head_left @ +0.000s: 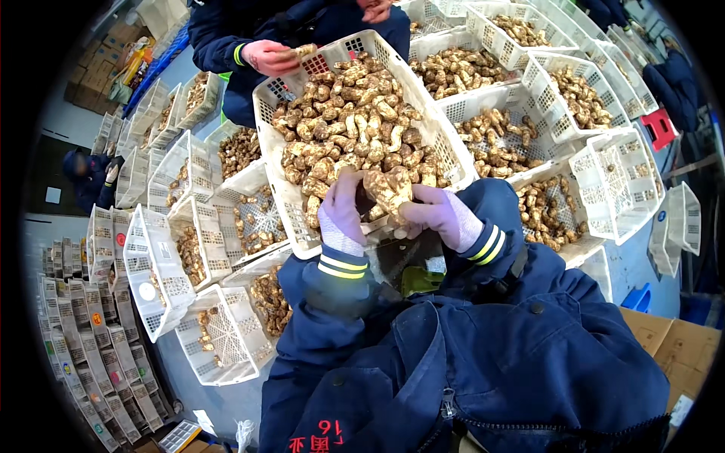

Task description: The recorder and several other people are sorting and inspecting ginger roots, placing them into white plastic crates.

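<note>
Purple-gloved, my right hand point(445, 217) is closed round a thick, brown-and-cream mushroom point(389, 190) above the near end of a white perforated crate point(293, 219). My left hand point(341, 213), gloved alike, presses its curled fingers and thumb against the mushroom's left side; part of that grip is hidden. Heaped in the crate are many similar stubby mushrooms point(355, 113), some with soil-dark caps. Across the crate, another person's bare hand point(270, 58) holds a small mushroom point(305, 50) over the far left corner.
More white crates of mushrooms crowd both sides, including a crate at the right point(550, 208) and one at the left point(219, 340). Stacked crates point(98, 332) line the far left. A red stool-like object point(659, 129) and an open cardboard box point(672, 343) are at the right.
</note>
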The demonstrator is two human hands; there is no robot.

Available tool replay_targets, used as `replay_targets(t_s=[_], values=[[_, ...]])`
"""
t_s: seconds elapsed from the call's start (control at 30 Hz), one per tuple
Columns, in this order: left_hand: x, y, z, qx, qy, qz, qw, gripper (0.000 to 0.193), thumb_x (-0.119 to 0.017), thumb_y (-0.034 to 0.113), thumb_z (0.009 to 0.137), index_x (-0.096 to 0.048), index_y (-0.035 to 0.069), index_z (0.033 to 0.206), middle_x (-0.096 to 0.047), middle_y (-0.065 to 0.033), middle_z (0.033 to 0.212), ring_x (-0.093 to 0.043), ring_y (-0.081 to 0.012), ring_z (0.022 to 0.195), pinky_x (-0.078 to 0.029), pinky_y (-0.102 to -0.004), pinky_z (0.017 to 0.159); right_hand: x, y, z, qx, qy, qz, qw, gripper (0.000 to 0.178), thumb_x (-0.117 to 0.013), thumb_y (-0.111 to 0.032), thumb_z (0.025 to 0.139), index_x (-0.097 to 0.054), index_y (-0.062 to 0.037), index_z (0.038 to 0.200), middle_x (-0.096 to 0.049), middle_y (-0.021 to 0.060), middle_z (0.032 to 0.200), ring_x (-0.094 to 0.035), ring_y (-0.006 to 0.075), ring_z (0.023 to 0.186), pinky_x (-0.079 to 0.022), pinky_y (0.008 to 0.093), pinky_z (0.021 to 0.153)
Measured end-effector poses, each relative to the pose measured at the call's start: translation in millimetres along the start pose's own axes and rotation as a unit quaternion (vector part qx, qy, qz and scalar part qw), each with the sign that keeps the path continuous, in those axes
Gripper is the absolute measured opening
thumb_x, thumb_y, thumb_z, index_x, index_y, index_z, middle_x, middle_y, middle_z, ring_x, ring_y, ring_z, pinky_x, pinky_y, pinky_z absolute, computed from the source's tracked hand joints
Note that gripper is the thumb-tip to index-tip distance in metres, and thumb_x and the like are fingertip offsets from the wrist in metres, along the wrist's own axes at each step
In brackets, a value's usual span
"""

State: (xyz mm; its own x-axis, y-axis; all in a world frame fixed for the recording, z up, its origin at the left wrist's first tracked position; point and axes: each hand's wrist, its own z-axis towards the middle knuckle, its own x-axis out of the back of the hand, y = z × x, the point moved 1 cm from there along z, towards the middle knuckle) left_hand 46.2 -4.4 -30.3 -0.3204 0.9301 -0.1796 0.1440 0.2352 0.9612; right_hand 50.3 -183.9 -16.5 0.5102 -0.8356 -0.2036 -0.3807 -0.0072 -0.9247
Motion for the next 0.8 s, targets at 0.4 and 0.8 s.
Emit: replay_targets(t_s=[0.4, 0.8], values=[[-0.2, -13.0, -2.0, 0.016, -0.196, -0.113, 0.974, 0.045, -0.046, 0.032, 0.097, -0.05, -0.002, 0.127, -0.054, -0.0111, 0.126, -0.047, -0.0182, 0.118, -0.032, -0.0318, 0.103, -0.5, 7.7, -0.2, 0.138, -0.058, 0.161, 0.976, 0.012, -0.052, -0.007, 0.092, -0.055, 0.0019, 0.086, -0.049, 0.0022, 0.082, -0.057, 0.0126, 0.082, -0.047, 0.0281, 0.075], [-8.2, 1.8, -9.9, -0.001, -0.222, -0.109, 0.969, 0.045, -0.039, 0.028, 0.1, -0.044, -0.004, 0.131, -0.052, -0.0107, 0.127, -0.053, -0.0149, 0.108, -0.047, -0.0281, 0.087, 9.4, 29.2, 10.0, 0.152, -0.055, 0.011, 0.987, 0.012, -0.053, -0.007, 0.089, -0.06, 0.0006, 0.095, -0.052, 0.0032, 0.086, -0.056, 0.0101, 0.075, -0.045, 0.0246, 0.062]])
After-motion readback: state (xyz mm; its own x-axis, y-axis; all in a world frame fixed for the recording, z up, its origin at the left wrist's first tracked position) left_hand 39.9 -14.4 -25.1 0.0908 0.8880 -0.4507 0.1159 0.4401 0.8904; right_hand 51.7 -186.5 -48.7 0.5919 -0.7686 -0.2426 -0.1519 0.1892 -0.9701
